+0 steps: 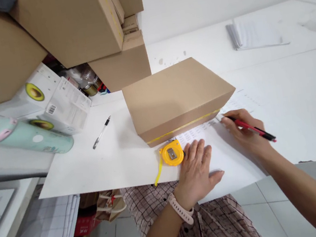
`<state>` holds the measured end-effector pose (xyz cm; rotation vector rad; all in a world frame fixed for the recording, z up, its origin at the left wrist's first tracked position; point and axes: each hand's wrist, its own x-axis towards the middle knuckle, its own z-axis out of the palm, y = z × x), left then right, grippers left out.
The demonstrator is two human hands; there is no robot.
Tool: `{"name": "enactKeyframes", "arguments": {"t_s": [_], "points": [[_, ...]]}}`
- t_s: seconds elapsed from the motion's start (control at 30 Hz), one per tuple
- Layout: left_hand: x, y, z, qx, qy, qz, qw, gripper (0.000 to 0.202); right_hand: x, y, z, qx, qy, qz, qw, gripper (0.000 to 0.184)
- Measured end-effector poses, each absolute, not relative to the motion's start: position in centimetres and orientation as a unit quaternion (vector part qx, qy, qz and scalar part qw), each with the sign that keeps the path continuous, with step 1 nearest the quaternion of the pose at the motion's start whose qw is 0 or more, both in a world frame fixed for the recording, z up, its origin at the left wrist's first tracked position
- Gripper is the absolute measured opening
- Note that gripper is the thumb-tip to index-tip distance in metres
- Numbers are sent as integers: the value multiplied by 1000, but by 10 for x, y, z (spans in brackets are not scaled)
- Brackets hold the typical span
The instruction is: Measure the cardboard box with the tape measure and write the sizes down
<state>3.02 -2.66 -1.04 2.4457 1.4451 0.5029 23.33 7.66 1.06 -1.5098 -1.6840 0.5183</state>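
A sheet of paper [225, 156] with rows of writing lies on the white table, its lower corner past the front edge. Flat on that sheet rests my left hand [196, 166], fingers stretched out, with a pale band on the wrist. My right hand [244, 131] grips a red and black pen [254, 129], its tip end at the paper beside the box. A closed brown cardboard box [180, 95] with a yellow strip covers part of the sheet. Touching or nearly touching my left fingers is a yellow tape measure [171, 154], a short bit of its strip out.
A clear pen with a black cap [102, 132] lies left of the box. Further left are a mint green tumbler [38, 136] and white cartons with avocado pictures [63, 103]. Large cardboard boxes [72, 24] are stacked behind. A paper stack [258, 34] sits at the back right.
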Motion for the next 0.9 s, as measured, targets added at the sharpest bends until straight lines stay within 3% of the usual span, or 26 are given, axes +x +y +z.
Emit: {"name": "enactKeyframes", "arguments": {"t_s": [0.07,0.13,0.23,0.33,0.4,0.5,0.6,0.67,0.73,0.8,0.9], "points": [[30,-26,-12,841,496,174,126,75,260,77,8,-589,-719,116,350,19],[30,-25,-12,840,496,184,121,73,283,79,1,-566,-777,44,270,33],[29,-28,-13,834,479,254,102,49,302,82,-15,-578,-789,-15,208,47],[26,-40,-10,804,437,401,48,24,303,84,-27,-595,-767,-43,235,53],[19,-49,-6,755,460,467,-5,25,301,85,-31,-594,-763,-45,250,55],[2,-52,-3,677,571,461,-54,31,301,86,-30,-588,-765,-33,261,53],[-17,-43,-5,649,642,409,-3,50,299,81,-22,-597,-742,-36,302,48],[-26,-39,-6,651,644,398,52,52,288,70,-13,-581,-734,-34,350,39],[-27,-40,-2,647,629,415,112,46,269,50,0,-536,-745,23,396,28],[-22,-49,8,637,607,432,198,47,243,26,13,-487,-745,189,415,21],[-10,-66,29,632,549,425,344,61,208,-6,29,-413,-689,490,339,34]]}}
